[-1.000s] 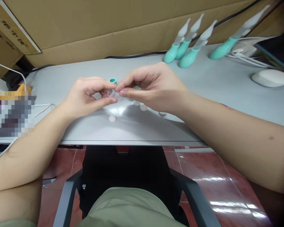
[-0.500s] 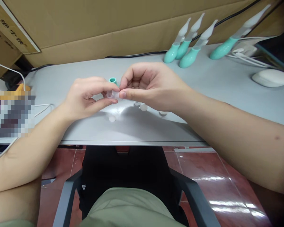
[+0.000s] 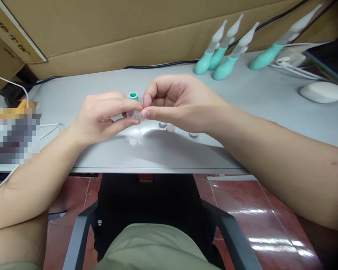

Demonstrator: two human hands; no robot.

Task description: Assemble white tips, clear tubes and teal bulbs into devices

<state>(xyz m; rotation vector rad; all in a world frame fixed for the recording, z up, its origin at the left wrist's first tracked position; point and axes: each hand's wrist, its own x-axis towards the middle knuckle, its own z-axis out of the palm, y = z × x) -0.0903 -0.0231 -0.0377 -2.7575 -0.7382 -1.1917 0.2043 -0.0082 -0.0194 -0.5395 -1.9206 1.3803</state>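
Note:
Over the front of the grey table (image 3: 242, 108), my left hand (image 3: 101, 116) and my right hand (image 3: 180, 101) meet fingertip to fingertip. Between them sits a small clear plastic tube piece (image 3: 133, 113), pinched by thumb and forefinger of both hands. Just behind the fingers stands a small teal ring-shaped part (image 3: 133, 96) on the table. Several small white round discs (image 3: 133, 141) lie on the table under and beside my hands.
Several teal bulbs with white nozzles (image 3: 227, 56) lean against the cardboard wall at the back right. A white mouse (image 3: 323, 92) and white cables lie at the far right. Black cable runs along the back edge. A chair and my lap are below.
My left forefinger has closed further over the clear piece, covering more of it. Both hands stay in the same place.

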